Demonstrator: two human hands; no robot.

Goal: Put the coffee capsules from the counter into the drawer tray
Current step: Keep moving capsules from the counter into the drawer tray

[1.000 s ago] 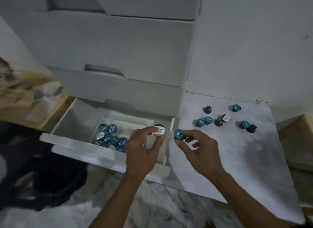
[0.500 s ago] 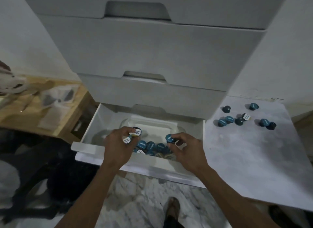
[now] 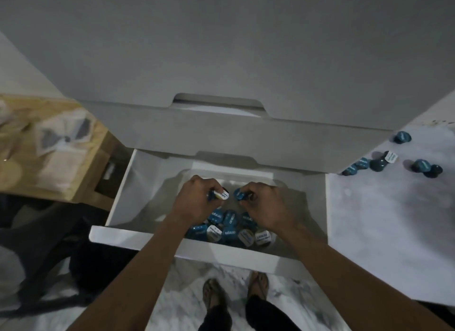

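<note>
Left hand (image 3: 197, 202) is pinching two capsules (image 3: 219, 194); right hand (image 3: 268, 205) is gripping one blue capsule (image 3: 240, 194), both hovering over the drawer tray (image 3: 172, 197), above the capsule pile (image 3: 231, 228).

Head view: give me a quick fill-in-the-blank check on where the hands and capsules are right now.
1. Both hands are over the open ____, above the tray.
2. The left hand pinches a capsule with a ____ lid.
3. The right hand holds a ____ capsule.
4. Several capsules wait on the counter to the person's ____.

Missing words: drawer; white; blue; right
</note>
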